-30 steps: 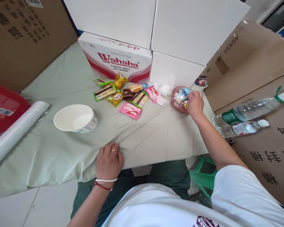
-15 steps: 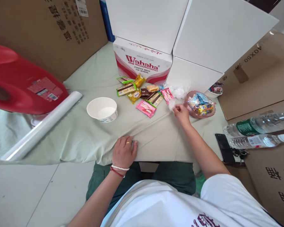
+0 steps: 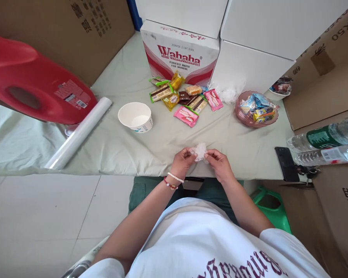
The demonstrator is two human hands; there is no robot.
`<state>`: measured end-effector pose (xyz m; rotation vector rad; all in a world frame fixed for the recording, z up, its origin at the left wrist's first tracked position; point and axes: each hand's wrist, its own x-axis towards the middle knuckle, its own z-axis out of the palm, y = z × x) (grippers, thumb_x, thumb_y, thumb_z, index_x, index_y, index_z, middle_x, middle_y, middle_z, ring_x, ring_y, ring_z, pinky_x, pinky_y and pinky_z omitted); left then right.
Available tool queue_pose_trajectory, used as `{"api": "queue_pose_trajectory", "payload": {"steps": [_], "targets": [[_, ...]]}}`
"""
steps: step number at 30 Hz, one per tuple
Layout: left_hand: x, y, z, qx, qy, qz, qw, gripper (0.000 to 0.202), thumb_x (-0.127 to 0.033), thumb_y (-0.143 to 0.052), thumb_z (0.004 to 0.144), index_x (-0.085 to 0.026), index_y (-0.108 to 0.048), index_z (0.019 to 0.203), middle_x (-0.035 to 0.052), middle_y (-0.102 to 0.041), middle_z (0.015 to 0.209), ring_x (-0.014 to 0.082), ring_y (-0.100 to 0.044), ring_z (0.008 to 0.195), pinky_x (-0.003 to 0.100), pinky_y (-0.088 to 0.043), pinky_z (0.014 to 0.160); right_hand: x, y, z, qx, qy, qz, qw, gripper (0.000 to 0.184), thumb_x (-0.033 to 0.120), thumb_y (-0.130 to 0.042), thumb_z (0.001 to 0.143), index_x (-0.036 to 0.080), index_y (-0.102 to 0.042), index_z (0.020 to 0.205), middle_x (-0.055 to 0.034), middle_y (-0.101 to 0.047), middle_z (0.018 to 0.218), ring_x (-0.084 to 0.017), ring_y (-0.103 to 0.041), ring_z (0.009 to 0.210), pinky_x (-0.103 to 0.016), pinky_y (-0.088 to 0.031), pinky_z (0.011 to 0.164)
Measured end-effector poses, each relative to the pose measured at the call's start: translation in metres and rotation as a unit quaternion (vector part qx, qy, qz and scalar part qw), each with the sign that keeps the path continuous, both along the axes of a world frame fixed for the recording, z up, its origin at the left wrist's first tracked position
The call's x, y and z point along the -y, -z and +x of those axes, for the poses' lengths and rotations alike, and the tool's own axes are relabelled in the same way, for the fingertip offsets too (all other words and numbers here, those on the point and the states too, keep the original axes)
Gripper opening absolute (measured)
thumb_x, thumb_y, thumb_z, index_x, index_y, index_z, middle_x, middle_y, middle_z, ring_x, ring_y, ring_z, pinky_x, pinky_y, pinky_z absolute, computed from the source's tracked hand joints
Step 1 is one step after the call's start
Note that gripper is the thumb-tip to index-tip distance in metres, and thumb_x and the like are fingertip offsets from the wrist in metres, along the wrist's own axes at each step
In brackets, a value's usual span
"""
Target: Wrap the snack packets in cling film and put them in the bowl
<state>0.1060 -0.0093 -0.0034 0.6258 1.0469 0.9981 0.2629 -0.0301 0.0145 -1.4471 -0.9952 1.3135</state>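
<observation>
Over the table edge [image 3: 127,162], a crumpled wrapper [image 3: 199,151] sits between the left hand [image 3: 182,163] and right hand [image 3: 219,165].

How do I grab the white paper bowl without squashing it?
Pinch the paper bowl at its rim, coming from above on the near side, thumb inside. It stands upright with its mouth open, and the rim probably resists squashing better than the wall.

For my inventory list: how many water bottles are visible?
2. Both lie on their sides at the right edge: green-labelled bottle above, white-labelled bottle below it. Others may be hidden.
</observation>
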Motion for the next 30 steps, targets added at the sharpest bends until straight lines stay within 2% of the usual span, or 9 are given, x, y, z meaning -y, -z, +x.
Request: {"api": "queue_pose_trajectory", "payload": {"steps": [3, 7, 11, 13, 18, 22, 26, 28, 30], "targets": [[0.003, 0.0, -0.011, 0.005, -0.001, -0.009, 1.0, 0.052, -0.05, -0.092, 0.056, -0.017, -0.064, 0.086, 0.0009, -0.071, 0.082, 0.0152, -0.067, 0.075, 0.032, -0.057, 0.074, -0.004, 0.0, 0.01, -0.087, 0.016, -0.046, 0.995, 0.037, 0.052, -0.087, 0.066, 0.024, -0.068, 0.08, 0.0062, -0.048, 0.061, -0.009, -0.032, 0.051, -0.024, -0.024, 0.046], [0.007, -0.003, -0.021, -0.003, -0.017, -0.014, 1.0, 0.051, -0.053, -0.09, 0.059, -0.018, -0.063, 0.085, -0.0022, -0.067, 0.073, 0.011, -0.063, 0.062, 0.026, -0.052, 0.063, -0.001, 0.0, 0.015, -0.132, 0.014, -0.061, 0.989, 0.041, 0.055, -0.088, 0.066, 0.023, -0.067, 0.08, 0.0033, -0.054, 0.069, -0.01, -0.039, 0.056, -0.024, -0.031, 0.048], [0.007, -0.007, -0.022, -0.014, -0.036, -0.009, 0.999, 0.047, -0.053, -0.087, 0.065, -0.019, -0.06, 0.082, -0.0042, -0.064, 0.071, 0.0087, -0.061, 0.059, 0.023, -0.049, 0.061, 0.008, 0.001, 0.011, -0.07, -0.02, 0.005, 0.997, 0.048, 0.06, -0.082, 0.073, 0.027, -0.07, 0.104, -0.0039, -0.066, 0.104, -0.017, -0.059, 0.086, -0.029, -0.052, 0.069], [0.007, -0.009, -0.02, -0.017, -0.027, -0.007, 0.999, 0.046, -0.054, -0.085, 0.068, -0.019, -0.06, 0.081, -0.0037, -0.064, 0.07, 0.009, -0.061, 0.059, 0.023, -0.049, 0.061, 0.011, 0.003, 0.008, -0.002, -0.046, 0.038, 0.998, 0.054, 0.055, -0.087, 0.069, 0.028, -0.07, 0.112, -0.0046, -0.067, 0.113, -0.021, -0.06, 0.102, -0.033, -0.054, 0.083], [0.007, -0.009, -0.02, -0.018, -0.006, -0.012, 1.0, 0.047, -0.06, -0.081, 0.07, -0.019, -0.06, 0.08, -0.002, -0.063, 0.069, 0.0107, -0.06, 0.057, 0.025, -0.05, 0.06, 0.007, 0.008, 0.013, -0.005, 0.02, 0.024, 0.999, 0.034, 0.057, -0.076, 0.078, 0.026, -0.068, 0.09, -0.0014, -0.066, 0.085, -0.019, -0.058, 0.077, -0.033, -0.052, 0.072], [0.009, -0.011, -0.026, -0.085, -0.043, 0.015, 0.995, 0.048, -0.063, -0.075, 0.076, -0.02, -0.068, 0.097, 0.0045, -0.071, 0.093, 0.0166, -0.067, 0.084, 0.026, -0.053, 0.067, 0.006, 0.003, 0.026, -0.021, 0.036, 0.05, 0.998, 0.031, 0.055, -0.077, 0.079, 0.027, -0.066, 0.088, 0.0007, -0.061, 0.082, -0.018, -0.055, 0.074, -0.032, -0.049, 0.074], [0.01, -0.021, -0.023, -0.165, -0.02, 0.118, 0.979, 0.069, -0.053, -0.084, 0.072, -0.024, -0.062, 0.131, 0.0101, -0.067, 0.133, 0.025, -0.061, 0.125, 0.035, -0.051, 0.098, 0.009, -0.006, 0.03, 0.032, -0.03, 0.1, 0.994, 0.025, 0.051, -0.071, 0.089, 0.027, -0.068, 0.089, 0.0005, -0.061, 0.083, -0.018, -0.054, 0.078, -0.032, -0.046, 0.078], [0.007, -0.025, -0.019, -0.216, 0.024, 0.143, 0.966, 0.077, -0.047, -0.093, 0.06, -0.023, -0.066, 0.128, 0.0101, -0.07, 0.127, 0.0283, -0.062, 0.122, 0.038, -0.049, 0.102, 0.011, -0.01, 0.03, 0.029, -0.069, 0.11, 0.991, 0.024, 0.051, -0.07, 0.091, 0.027, -0.068, 0.09, -0.0004, -0.063, 0.085, -0.019, -0.056, 0.081, -0.033, -0.046, 0.079], [0.001, -0.025, -0.016, -0.209, 0.075, 0.12, 0.968, 0.06, -0.049, -0.093, 0.058, -0.02, -0.074, 0.108, 0.0076, -0.076, 0.106, 0.0277, -0.068, 0.104, 0.038, -0.052, 0.092, 0.012, -0.015, 0.031, 0.022, -0.096, 0.114, 0.989, 0.024, 0.051, -0.07, 0.091, 0.027, -0.069, 0.091, -0.0016, -0.065, 0.087, -0.02, -0.058, 0.083, -0.035, -0.047, 0.08]]}}
